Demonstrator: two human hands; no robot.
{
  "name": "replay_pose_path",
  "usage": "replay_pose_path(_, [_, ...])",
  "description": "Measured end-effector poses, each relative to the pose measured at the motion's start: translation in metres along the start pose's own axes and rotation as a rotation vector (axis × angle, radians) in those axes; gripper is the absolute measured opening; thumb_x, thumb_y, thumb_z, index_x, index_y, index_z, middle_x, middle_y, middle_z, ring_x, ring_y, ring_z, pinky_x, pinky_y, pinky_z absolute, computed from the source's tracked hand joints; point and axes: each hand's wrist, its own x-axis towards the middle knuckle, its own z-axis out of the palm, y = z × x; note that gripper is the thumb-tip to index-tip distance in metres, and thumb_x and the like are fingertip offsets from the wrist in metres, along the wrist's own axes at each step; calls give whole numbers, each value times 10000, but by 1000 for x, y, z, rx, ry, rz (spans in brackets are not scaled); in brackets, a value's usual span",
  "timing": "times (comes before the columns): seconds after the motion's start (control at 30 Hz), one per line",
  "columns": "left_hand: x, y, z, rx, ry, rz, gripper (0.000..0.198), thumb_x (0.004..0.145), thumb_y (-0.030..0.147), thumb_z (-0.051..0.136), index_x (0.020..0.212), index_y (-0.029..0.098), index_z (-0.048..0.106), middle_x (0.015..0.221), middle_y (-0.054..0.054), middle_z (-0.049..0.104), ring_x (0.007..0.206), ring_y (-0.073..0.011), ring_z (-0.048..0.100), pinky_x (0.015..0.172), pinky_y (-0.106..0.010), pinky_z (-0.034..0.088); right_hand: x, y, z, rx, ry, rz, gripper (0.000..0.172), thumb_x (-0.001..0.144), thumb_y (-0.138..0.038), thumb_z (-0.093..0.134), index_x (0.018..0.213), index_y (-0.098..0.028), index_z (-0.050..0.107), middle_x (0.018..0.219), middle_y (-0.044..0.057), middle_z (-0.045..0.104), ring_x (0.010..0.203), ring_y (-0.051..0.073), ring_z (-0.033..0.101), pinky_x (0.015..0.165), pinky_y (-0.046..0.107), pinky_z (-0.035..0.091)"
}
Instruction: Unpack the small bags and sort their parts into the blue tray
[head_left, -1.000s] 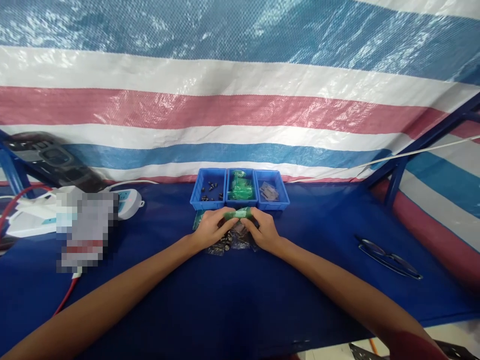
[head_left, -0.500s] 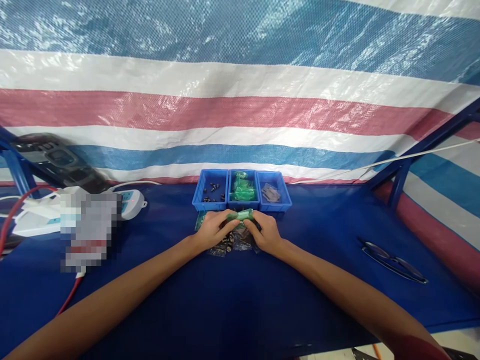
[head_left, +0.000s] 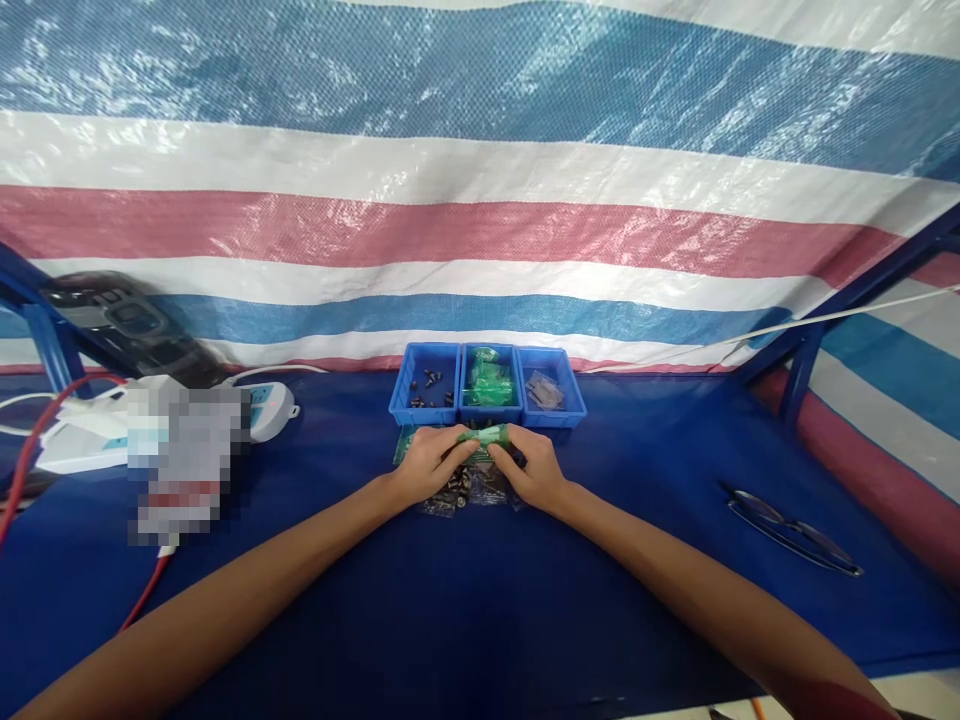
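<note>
A small green packet (head_left: 485, 436) is pinched between my left hand (head_left: 429, 463) and my right hand (head_left: 537, 468), one at each end. Both hands have thumbs and fingers closed on it. Below the packet, clear bags with dark metal screws (head_left: 459, 490) lie on the blue table, partly hidden by my hands. Another green packet (head_left: 406, 441) rests beside my left fingers. Just behind stand three joined blue bins: the left bin (head_left: 407, 412) holds loose dark screws, the middle bin (head_left: 489, 411) green packets, the right bin (head_left: 555, 417) clear packets with greyish pieces.
Eyeglasses (head_left: 793, 530) lie on the table (head_left: 637, 620) at the right. On the left are a white power strip (head_left: 271, 411), a blurred-out device (head_left: 187, 460) with a red cable, and a dark object (head_left: 131, 320) by the frame. A striped sheet (head_left: 480, 235) hangs behind.
The view has shifted slightly, moving the bins and table items a little right and down in the picture. Both hands keep hold of the green packet, which looks slightly more stretched out.
</note>
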Motion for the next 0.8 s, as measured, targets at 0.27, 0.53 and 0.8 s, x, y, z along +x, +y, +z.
replay_pose_path(0.27, [0,0,-2,-28,12,-9,255,937,240,358,791,144,543,493,47,428,417,-75,410,467,-212,292,-1,1,1,-7,17,5,210,891,-294,444,719,-184,495,630,11,504,576,138,483,558,261,382])
replay_pose_path(0.53, [3,0,2,22,100,46,285,879,187,447,602,149,501,478,42,417,417,-62,366,452,-214,277,1,-1,-1,-2,28,15,216,887,-290,446,698,-188,468,622,-1,460,567,130,456,546,256,358])
replay_pose_path(0.8, [1,0,1,-16,61,72,145,912,211,444,841,154,557,531,46,485,428,-62,432,461,-197,304,1,-2,-1,-7,33,-10,187,890,-283,447,729,-190,476,641,5,476,583,136,462,554,262,370])
